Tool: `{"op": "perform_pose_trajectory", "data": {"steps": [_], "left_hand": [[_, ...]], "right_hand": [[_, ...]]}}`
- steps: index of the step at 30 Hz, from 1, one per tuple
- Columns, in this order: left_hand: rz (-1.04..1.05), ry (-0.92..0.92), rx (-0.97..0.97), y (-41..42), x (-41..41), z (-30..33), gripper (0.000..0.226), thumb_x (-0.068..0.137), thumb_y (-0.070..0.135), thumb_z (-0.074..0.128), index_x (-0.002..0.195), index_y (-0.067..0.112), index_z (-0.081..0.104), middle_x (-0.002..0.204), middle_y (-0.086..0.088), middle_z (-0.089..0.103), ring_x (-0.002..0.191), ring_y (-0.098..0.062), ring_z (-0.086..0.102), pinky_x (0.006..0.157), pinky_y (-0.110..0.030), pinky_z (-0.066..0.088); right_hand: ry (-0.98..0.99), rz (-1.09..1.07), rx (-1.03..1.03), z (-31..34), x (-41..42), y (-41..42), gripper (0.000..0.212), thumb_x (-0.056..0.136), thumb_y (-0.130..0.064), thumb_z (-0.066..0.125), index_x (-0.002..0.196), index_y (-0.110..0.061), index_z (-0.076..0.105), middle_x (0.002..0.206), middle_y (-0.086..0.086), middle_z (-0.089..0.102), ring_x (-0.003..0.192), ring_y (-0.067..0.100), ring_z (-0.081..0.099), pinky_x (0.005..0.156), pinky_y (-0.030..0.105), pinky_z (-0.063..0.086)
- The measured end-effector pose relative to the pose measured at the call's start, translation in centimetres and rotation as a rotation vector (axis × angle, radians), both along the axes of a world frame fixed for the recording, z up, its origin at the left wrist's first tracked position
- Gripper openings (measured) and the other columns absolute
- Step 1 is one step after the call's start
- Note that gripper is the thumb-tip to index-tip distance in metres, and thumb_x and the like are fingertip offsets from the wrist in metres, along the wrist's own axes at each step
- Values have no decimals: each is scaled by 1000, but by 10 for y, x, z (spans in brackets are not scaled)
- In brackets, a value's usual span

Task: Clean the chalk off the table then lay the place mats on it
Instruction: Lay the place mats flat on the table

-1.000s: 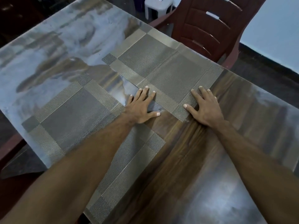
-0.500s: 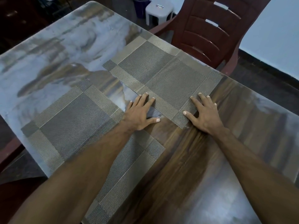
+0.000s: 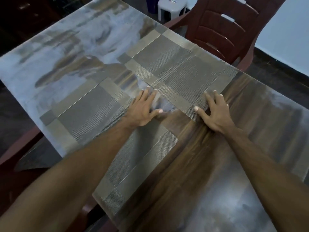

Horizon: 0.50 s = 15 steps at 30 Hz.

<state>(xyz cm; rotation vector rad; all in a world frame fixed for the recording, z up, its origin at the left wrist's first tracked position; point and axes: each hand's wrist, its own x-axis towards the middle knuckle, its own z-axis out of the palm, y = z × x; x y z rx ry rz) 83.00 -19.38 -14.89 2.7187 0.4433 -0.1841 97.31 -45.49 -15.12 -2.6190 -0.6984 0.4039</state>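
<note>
Two bare forearms are reaching forward from the bottom edge over a glossy wooden table point(image 3: 192, 164). A near place mat point(image 3: 93, 114), woven grey with lighter bands, is lying flat along the table's left edge, its near corner reaching the table's front edge. The left hand point(image 3: 143, 109) is resting palm-down with fingers straight and spread, its heel on the near mat's far corner and its fingertips touching the near edge of a far place mat point(image 3: 175, 69). The right hand point(image 3: 215, 113) is pressing flat, fingers extended and splayed, on the far mat's near right corner. The far mat is lying flat toward the table's far edge. Beyond it a dark red plastic chair point(image 3: 225, 29) is standing, with a white stool point(image 3: 172, 7) farther back.
</note>
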Motion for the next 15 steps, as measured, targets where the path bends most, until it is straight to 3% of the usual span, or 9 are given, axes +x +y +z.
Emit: {"op": "perform_pose_trajectory", "data": {"steps": [5, 10, 15], "left_hand": [[110, -140, -30, 57, -82, 0, 90, 83, 72, 28, 154, 16, 24, 161, -16, 17, 147, -37, 20, 118, -52, 20], [271, -94, -11, 121, -184, -3, 84, 84, 69, 33, 154, 24, 21, 163, -12, 12, 149, -32, 13, 120, -50, 16], [219, -16, 46, 171, -255, -18, 88, 84, 74, 36, 154, 22, 23, 161, -14, 17, 148, -31, 15, 120, -46, 16]], "right_hand": [[-111, 19, 42, 6, -117, 29, 70, 96, -55, 48, 153, -19, 31, 163, 13, 16, 151, 31, 10, 121, 54, 13], [-109, 11, -28, -5, -240, 63, 66, 98, -57, 42, 153, -21, 33, 163, 10, 18, 152, 26, 8, 122, 45, 10], [-128, -72, -87, -24, -308, 84, 65, 98, -58, 40, 152, -21, 35, 164, 12, 17, 152, 28, 9, 122, 46, 12]]}}
